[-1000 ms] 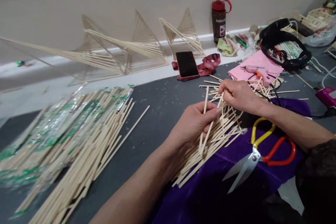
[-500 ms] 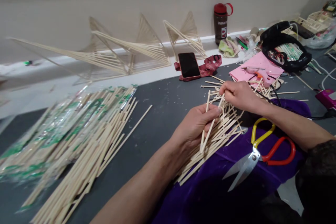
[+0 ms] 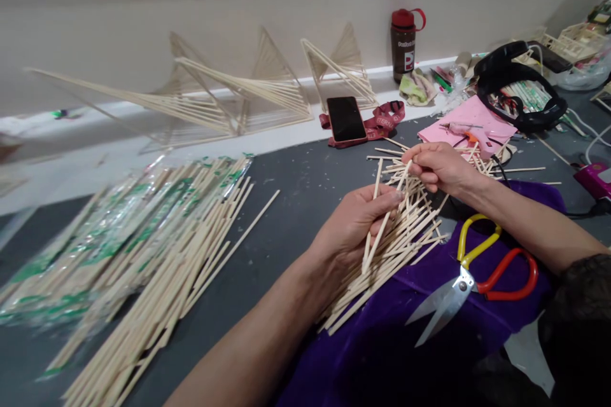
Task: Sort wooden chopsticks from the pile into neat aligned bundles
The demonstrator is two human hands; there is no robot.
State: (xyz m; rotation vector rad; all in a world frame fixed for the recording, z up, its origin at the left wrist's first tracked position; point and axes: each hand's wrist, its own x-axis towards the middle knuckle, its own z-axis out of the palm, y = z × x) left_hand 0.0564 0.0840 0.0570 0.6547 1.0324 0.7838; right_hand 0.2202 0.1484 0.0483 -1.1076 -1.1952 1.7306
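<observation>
Between thumb and fingers, my left hand [image 3: 360,222] grips two thin wooden sticks [image 3: 377,247] that meet in a narrow V at their lower end. My right hand [image 3: 436,166] pinches the upper end of one of them, its fingertips closed. Beneath both hands lies a loose pile of sticks [image 3: 396,276], partly on purple cloth [image 3: 520,203]. Scissors [image 3: 463,283] with one yellow and one red handle lie with parted blades on the cloth, below my right forearm.
Bagged sticks [image 3: 119,222] and loose sticks [image 3: 191,267] lie at left. Stick frames [image 3: 281,89] lean by the wall. Behind the hands are a phone [image 3: 346,119], bottle [image 3: 403,44], pink sheet [image 3: 458,116], glue gun [image 3: 482,138] and black headphones [image 3: 520,111].
My right hand's fingers have shifted and loosened slightly around the stick's upper end. The view has moved a little, and my left hand keeps its grip.
</observation>
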